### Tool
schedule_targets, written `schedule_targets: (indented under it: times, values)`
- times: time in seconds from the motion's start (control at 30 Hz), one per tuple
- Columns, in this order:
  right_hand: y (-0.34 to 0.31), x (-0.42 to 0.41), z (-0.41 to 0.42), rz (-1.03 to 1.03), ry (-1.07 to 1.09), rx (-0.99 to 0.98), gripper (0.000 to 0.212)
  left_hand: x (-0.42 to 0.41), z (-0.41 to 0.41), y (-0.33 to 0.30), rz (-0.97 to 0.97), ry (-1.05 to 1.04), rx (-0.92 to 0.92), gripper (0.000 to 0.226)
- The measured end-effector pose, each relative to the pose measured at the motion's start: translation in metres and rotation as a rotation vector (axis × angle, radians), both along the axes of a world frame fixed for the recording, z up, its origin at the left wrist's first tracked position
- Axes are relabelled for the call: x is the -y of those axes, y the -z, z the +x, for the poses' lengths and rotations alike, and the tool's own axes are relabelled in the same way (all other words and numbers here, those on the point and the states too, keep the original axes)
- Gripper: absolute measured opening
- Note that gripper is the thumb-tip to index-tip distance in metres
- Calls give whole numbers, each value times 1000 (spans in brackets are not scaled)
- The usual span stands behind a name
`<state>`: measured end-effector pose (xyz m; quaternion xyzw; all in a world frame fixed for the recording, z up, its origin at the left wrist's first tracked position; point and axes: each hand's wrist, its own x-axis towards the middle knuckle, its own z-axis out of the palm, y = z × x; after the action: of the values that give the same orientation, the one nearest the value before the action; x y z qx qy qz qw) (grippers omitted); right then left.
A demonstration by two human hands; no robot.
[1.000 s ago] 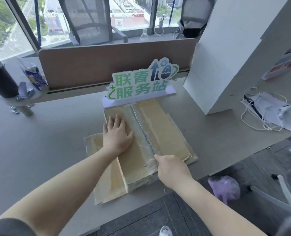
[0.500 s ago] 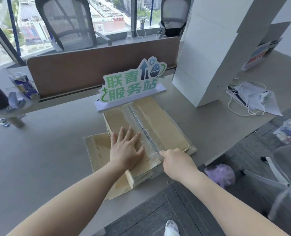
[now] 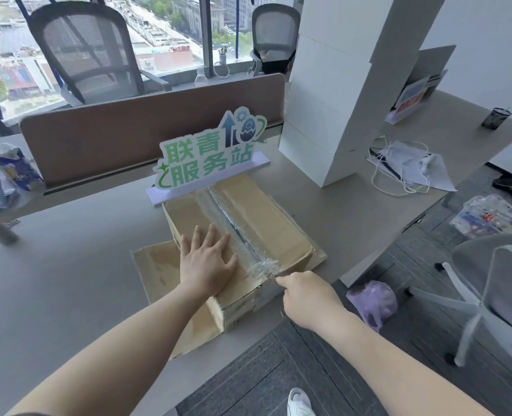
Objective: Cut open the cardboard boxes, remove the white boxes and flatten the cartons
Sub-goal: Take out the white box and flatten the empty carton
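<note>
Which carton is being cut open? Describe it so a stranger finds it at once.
Find the green-lettered sign on the grey desk. Just in front of it sits a taped cardboard box, the left hand flat on its top. Unlike the flattened cardboard beneath, it stands full height.

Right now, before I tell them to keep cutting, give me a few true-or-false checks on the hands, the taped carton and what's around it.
1. The left hand lies flat on the cardboard box. True.
2. The right hand is at the far end of the tape seam, by the green sign. False: it is at the near end.
3. The box sits on flattened cardboard. True.
4. The white boxes are stacked left of the carton. False: to its right.
5. The box flaps stand open. False: they lie closed.
</note>
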<state>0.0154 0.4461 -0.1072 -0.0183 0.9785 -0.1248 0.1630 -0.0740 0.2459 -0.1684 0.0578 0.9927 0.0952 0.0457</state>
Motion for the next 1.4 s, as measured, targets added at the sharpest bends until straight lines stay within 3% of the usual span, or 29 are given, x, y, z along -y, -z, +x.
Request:
schedule_targets:
  times: [0.23,0.47,0.63,0.77,1.0,1.4]
  values:
    - [14,-19,17,-514,436,-123,40,12,-2,-5,16,127,39,71]
    - [26,8,19,-874,746,-69,46,14,5,-3,-41,214,35,66]
    - [38,20,20,-907,828,-104,36,13,6,4,-47,201,-23,61]
    - [52,38,21,-911,842,-171,46,12,9,5,-25,182,-39,70]
    - [56,49,20,-980,912,-198,49,13,8,7,-18,172,-45,64]
    - [54,79,37,-953,789,-185,44,14,6,10,-15,168,-40,58]
